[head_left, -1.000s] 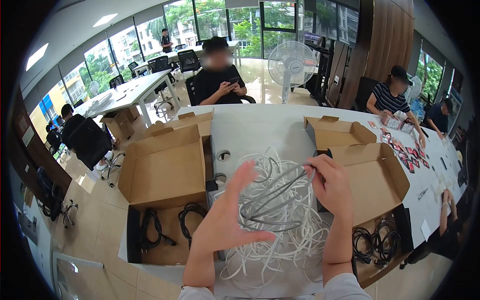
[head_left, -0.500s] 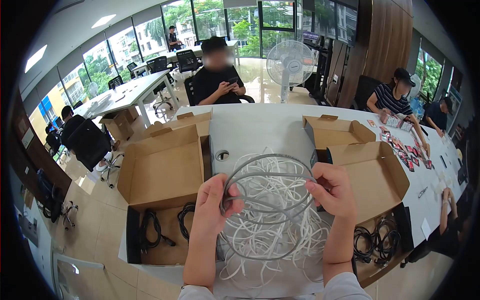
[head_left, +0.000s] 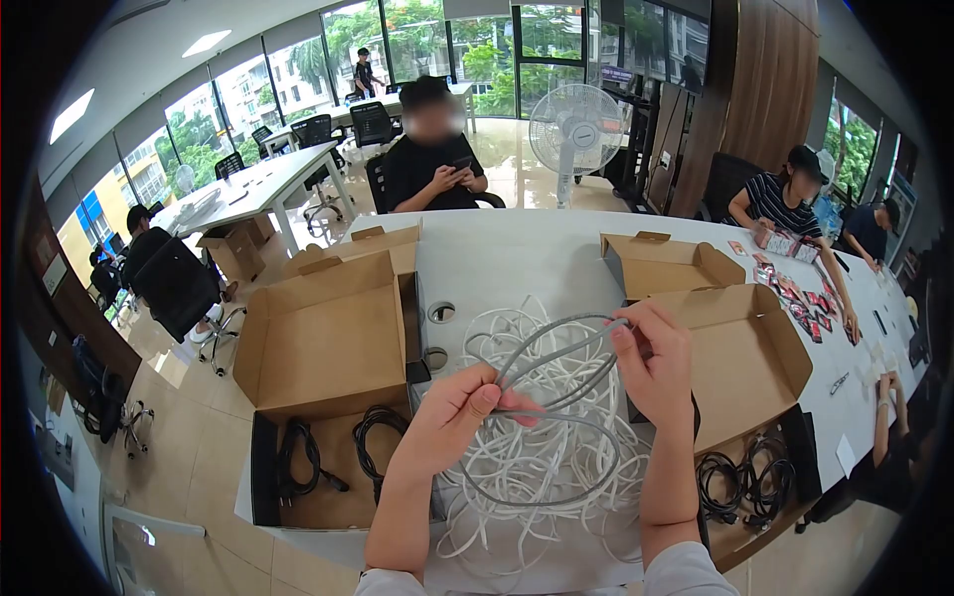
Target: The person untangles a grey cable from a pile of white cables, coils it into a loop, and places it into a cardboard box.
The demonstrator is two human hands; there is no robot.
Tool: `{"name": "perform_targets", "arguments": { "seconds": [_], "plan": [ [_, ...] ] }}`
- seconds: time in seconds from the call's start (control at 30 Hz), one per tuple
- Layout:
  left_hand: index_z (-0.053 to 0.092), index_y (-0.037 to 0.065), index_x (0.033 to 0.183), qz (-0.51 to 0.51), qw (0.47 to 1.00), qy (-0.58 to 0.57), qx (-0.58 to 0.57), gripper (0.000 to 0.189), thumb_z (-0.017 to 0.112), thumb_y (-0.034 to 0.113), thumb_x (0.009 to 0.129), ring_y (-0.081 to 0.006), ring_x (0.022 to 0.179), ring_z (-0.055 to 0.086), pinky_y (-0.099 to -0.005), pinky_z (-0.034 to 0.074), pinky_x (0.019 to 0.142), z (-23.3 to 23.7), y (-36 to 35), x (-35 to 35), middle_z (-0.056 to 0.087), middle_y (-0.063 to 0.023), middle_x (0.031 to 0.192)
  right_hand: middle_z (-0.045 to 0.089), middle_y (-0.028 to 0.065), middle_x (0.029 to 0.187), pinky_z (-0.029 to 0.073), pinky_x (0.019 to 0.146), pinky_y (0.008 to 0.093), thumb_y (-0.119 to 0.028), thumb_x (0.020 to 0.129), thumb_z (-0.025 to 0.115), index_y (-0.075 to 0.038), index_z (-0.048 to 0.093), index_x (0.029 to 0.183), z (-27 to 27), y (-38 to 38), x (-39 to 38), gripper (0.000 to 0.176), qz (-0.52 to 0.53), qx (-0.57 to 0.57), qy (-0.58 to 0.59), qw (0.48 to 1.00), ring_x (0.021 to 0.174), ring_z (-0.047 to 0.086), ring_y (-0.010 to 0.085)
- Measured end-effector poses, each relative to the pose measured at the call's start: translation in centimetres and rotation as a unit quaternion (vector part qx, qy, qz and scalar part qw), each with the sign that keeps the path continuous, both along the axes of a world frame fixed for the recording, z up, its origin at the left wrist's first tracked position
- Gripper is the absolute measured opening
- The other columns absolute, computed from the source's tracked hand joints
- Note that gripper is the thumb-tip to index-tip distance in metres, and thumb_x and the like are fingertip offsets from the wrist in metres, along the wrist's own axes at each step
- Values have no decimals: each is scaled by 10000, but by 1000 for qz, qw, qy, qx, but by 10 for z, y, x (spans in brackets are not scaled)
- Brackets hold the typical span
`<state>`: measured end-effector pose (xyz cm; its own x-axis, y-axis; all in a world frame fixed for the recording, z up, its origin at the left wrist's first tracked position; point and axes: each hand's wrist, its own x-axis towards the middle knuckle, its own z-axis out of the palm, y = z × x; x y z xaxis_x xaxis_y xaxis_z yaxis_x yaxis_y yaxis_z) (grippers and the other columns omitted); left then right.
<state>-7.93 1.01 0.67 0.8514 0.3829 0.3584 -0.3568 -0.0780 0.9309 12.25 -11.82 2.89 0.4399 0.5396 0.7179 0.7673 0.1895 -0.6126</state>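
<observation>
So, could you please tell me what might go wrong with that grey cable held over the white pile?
The grey cable hangs its lowest loop over the white cable pile and may snag strands. The left hand and right hand grip it at one spot each, so loops could spring open. The pile nears the table edge; tugged strands might slide off.

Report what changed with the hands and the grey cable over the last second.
The left hand, open and spread behind the coil a second ago, has closed on the grey cable, gripping its loops low and left. The coil has opened into wider loops. The right hand still pinches the cable's top right. The white cable pile and cardboard boxes lie as before.
</observation>
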Motion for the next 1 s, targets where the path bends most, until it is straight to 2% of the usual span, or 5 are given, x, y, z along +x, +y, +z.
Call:
{"name": "perform_targets", "arguments": {
  "seconds": [0.27,0.5,0.7,0.87,1.0],
  "plan": [
    [488,1,864,33,999,32,6,280,447,251,984,-215,612,668,-260,504,537,-1,-2,2,670,-166,831,599,71,758,402,476,248,-88,814,661,-21,670,975,6,-2,-7,174,-20,-48,-60,997,505,489,133],
    [525,-22,924,2,999,49,-7,360,393,305,999,-131,468,575,-209,432,440,8,-4,-3,669,-152,721,622,75,756,453,615,310,-73,761,686,-32,694,937,5,0,1,181,-24,-19,-188,982,655,550,235],
    [547,-35,967,-39,997,23,-59,438,427,387,978,-75,466,540,-181,395,449,4,-6,-13,668,-128,706,646,117,783,458,611,308,-35,809,626,-12,671,976,2,0,-11,175,128,-43,-16,991,640,573,248],
    [543,-33,972,-82,992,-70,-58,467,506,432,936,-74,493,561,-179,387,451,-3,0,-10,647,-89,665,633,109,741,448,557,280,-13,833,583,12,650,1000,7,-5,-7,181,229,-108,24,967,569,556,168],
    [538,-19,983,-80,996,-15,-34,345,517,323,950,-115,671,619,-210,462,589,-4,-2,-8,647,-93,774,604,46,682,421,506,262,-13,846,571,5,653,993,0,-13,-3,168,314,-76,202,924,532,517,95]
  ]
}}
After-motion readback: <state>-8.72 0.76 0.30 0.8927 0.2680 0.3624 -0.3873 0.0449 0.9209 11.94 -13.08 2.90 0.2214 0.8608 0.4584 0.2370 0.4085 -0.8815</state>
